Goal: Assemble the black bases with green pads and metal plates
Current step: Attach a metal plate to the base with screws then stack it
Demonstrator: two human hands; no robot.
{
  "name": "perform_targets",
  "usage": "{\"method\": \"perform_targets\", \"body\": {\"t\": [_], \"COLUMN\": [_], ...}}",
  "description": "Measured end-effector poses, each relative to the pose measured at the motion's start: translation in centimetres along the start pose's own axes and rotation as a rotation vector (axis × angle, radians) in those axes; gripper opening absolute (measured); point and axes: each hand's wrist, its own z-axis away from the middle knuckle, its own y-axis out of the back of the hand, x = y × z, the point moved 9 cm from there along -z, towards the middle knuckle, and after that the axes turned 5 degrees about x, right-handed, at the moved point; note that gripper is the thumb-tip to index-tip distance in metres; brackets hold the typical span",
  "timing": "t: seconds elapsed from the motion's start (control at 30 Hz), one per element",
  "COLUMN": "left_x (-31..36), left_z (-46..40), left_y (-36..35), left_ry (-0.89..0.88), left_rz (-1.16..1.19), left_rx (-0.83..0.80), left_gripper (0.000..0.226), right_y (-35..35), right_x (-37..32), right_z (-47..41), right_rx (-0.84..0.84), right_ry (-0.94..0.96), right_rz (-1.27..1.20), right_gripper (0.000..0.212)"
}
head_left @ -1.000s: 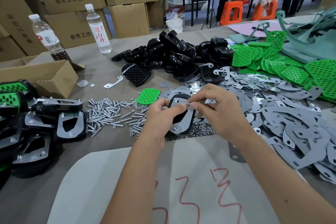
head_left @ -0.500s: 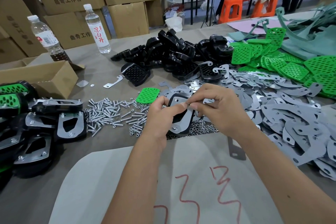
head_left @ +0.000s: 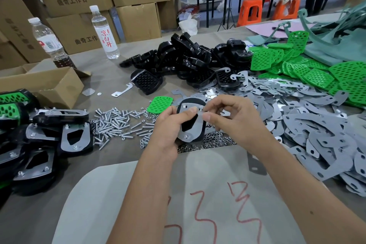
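- Left hand (head_left: 168,127): centre of frame, fingers curled round the left edge of a black base (head_left: 199,103), thumb pressed on the metal plate (head_left: 193,131) lying over it. Grip unchanged across the last second.
- Right hand (head_left: 233,123): just right of the base, thumb and forefinger pinched together at the plate's upper right corner. Whatever they pinch is too small to tell, probably a nut or screw. A second ago the pinch sat slightly lower on the plate edge; it has crept up towards the top corner holes.
- Black base with plate: held above the tabletop (head_left: 111,77), tilted towards the camera. One fastener shows at the plate's lower tip; two holes show near the top edge. Judged: the lower fixing is in and a top corner fixing is in hand.
- Green pad (head_left: 159,104): one lies loose on the tabletop just left of the held base. Whether a pad sits under the held base cannot be told.
- Screws (head_left: 118,123): scattered heap, centre left. Nuts (head_left: 210,143): small heap below the held base.
- Loose black bases (head_left: 178,61): pile, upper centre. Loose green pads (head_left: 316,75): pile, upper right. Loose metal plates (head_left: 316,130): wide spread, right.
- Finished units (head_left: 75,136): stacked at left edge, plates bolted on.
- Task standing: small change only; this unit remains part-fastened, with many parts unassembled.
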Motion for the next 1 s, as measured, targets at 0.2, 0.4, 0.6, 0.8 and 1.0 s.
{"method": "perform_targets", "body": {"t": [0.2,0.4,0.6,0.8,1.0], "left_x": [-0.2,-0.3,-0.4,-0.6,-0.4], "left_z": [-0.2,-0.7,-0.9,-0.6,-1.1], "left_y": [0.3,0.9,1.0,0.5,1.4], "left_ry": [0.01,0.0,-0.006,-0.021,-0.007], "left_rz": [0.028,0.075,0.096,0.054,0.124], "left_rx": [0.019,0.06,0.086,0.074,0.138], "left_gripper": [0.041,0.028,0.022,0.028,0.026], "right_y": [-1.1,0.8,-0.6,-0.7,0.3], "right_x": [0.5,1.1,0.5,0.4,0.2], "right_z": [0.2,0.3,0.9,1.2,1.3], "right_rx": [-0.059,0.14,0.061,0.038,0.119], "right_ry": [0.0,-0.047,-0.054,-0.079,-0.087], "right_rz": [-0.029,-0.117,-0.113,-0.127,-0.09], "right_gripper": [0.031,0.039,0.038,0.045,0.079]}}
